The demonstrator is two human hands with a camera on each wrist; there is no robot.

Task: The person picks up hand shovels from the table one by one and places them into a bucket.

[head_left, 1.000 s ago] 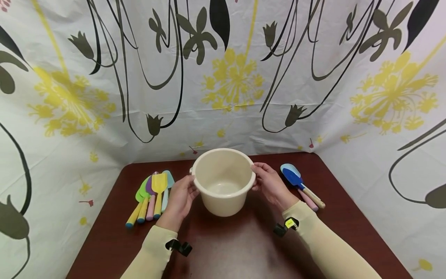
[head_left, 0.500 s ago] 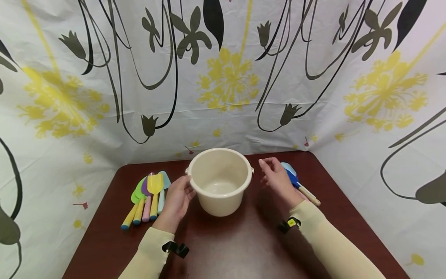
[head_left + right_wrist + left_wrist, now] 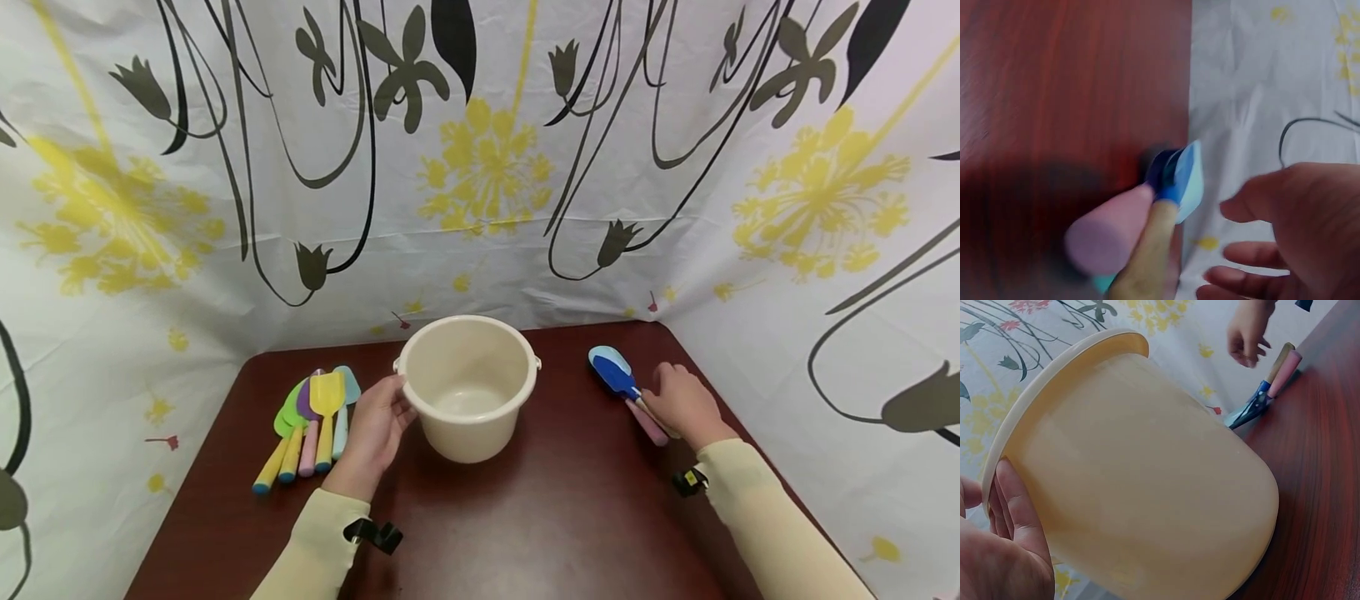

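A cream bucket (image 3: 467, 437) stands upright toward the back middle of the table. My left hand (image 3: 377, 425) pinches its left rim, the thumb on one side and fingers on the other, as the left wrist view shows close up. My right hand (image 3: 684, 406) hovers at the handles of a small pile of toy shovels on the right. On top lies a dark-blue shovel (image 3: 617, 377) with a wooden handle (image 3: 1150, 250); a light-blue blade (image 3: 606, 357) and a pink handle (image 3: 647, 423) show under it. In the right wrist view my loosely bent fingers are apart from these handles.
At the table's left lies a fan of several toy shovels, among them a yellow one (image 3: 327, 393), a purple one (image 3: 303, 402) and a green one (image 3: 289, 408). A flower-printed curtain (image 3: 487, 283) encloses the back and sides of the dark red-brown table (image 3: 555, 508).
My right hand has let go of the bucket's right rim and moved right to the shovel pile. My left hand keeps its grip on the left rim; the bucket stays in place.
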